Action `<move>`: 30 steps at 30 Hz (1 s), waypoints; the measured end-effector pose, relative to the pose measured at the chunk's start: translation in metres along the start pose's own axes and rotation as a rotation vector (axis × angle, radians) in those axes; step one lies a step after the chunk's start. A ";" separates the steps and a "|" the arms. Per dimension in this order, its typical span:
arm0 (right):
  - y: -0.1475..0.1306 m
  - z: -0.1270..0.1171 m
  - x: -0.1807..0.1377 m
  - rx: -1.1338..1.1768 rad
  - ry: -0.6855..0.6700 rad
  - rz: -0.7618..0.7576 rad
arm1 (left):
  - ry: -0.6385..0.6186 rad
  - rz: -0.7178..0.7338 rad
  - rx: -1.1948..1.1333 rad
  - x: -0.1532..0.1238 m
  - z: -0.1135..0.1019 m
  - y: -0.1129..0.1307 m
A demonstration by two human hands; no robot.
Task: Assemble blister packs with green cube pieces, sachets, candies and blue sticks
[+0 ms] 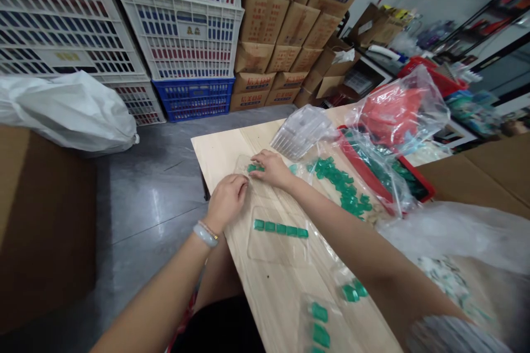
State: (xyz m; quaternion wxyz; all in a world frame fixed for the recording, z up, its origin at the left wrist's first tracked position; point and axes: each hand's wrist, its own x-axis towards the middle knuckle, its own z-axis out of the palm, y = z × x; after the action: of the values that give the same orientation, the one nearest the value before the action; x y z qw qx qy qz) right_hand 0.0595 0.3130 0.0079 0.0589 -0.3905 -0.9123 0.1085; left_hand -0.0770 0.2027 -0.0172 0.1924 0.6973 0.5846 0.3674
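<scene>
At the table's far left corner, my right hand (271,169) has its thumb and fingers around small green pieces (255,167) over a clear plastic tray (241,162). My left hand (227,199), a bracelet on its wrist, is closed beside the near edge of that tray; what its fingertips hold is hidden. Closer to me, a second clear tray (277,248) carries a row of several green pieces (281,229). A third tray (304,320) with green pieces (320,311) lies at the bottom of the view. Loose green pieces (343,185) are heaped right of my right arm.
Stacked clear trays (304,131) lie at the back of the wooden table (219,149). A red bin (368,174) with plastic bags stands to the right. Crates (190,33) and cardboard boxes (265,16) are stacked behind, and a white sack (70,110) is at the left.
</scene>
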 end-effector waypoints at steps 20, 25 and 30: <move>-0.008 0.017 -0.017 0.090 0.095 -0.008 | -0.059 0.049 0.209 0.003 0.002 0.005; -0.009 0.019 -0.017 0.101 0.117 -0.006 | -0.050 0.053 0.085 0.003 -0.002 0.004; -0.009 0.010 -0.030 0.098 0.220 0.093 | 0.176 -0.033 -0.189 0.001 -0.003 -0.009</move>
State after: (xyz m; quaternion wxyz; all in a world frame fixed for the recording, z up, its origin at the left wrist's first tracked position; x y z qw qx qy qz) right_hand 0.0718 0.2833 0.0001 0.1727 -0.4388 -0.8747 0.1122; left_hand -0.0848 0.2057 -0.0210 0.2112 0.6312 0.5734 0.4776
